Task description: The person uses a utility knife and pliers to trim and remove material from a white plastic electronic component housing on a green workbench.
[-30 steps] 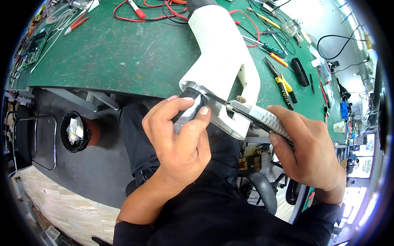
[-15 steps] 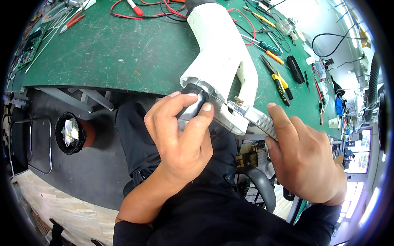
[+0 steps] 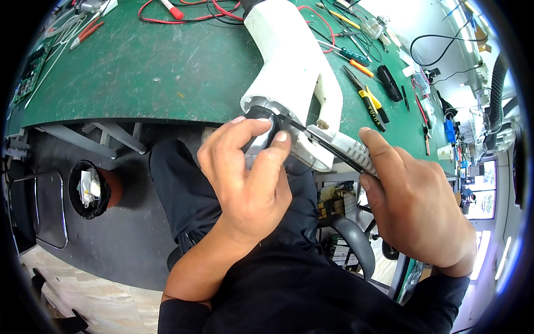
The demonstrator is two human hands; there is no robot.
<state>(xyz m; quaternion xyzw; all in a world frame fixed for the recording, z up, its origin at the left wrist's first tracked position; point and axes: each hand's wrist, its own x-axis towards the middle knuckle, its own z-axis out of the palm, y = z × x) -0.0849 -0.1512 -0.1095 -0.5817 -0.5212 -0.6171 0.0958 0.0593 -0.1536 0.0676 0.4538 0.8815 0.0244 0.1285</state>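
A white curved housing (image 3: pixel 283 61) with a side handle lies over the table's near edge, its open end toward me. At that opening my left hand (image 3: pixel 245 181) pinches a black and silver cylindrical part (image 3: pixel 260 113) between thumb and fingers. My right hand (image 3: pixel 417 209) grips a utility knife (image 3: pixel 355 151) with a ribbed, pale grey handle. Its blade points left into the gap beside the black part, close to my left thumb. Exactly where the blade tip touches is too small to tell.
On the green tabletop (image 3: pixel 150 78) lie yellow-and-black pliers (image 3: pixel 367 100), a black pouch-like object (image 3: pixel 389 83), screwdrivers (image 3: pixel 361 67) and red and black leads (image 3: pixel 183 19). A lined waste bin (image 3: pixel 89 189) stands on the floor at left; a chair armrest (image 3: pixel 356 245) is close on my right.
The knife has turned in my right hand, so its dark slotted edge now shows instead of the blade's shiny side. My left hand keeps its pinch. The whole view has shifted slightly.
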